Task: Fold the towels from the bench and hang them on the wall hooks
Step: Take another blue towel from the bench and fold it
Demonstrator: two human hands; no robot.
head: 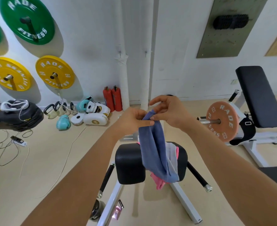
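**Op:** I've got the blue towel (155, 147) up in the air, directly over the bench (129, 163). My left hand (133, 121) pinches its top edge between thumb and finger; my right hand (168, 111) sits just beside it at the same bunched corner, thumb touching the cloth, the other fingers half curled and lifted clear.

**Obs:** Risks?

**Op:** The towel hangs doubled in a loose loop, its low end just above the bench pad. If I lift carelessly I reckon it could brush the pink towel (159, 181) lying there and drag it to the floor. My pinch is also small; if the right hand lets go to re-grip, the fold may fall open and I'd start over.

**Obs:** Count for me.

**Op:** Three towels that I can make out: blue in hand, then pink and a pale grey one (171, 154) on the bench behind it. Two hooks (120, 52) on the wall beyond the bench, both bare. Nothing hung yet.

**Obs:** Hidden towels?

**Op:** Can't tell; the blue one covers that side.
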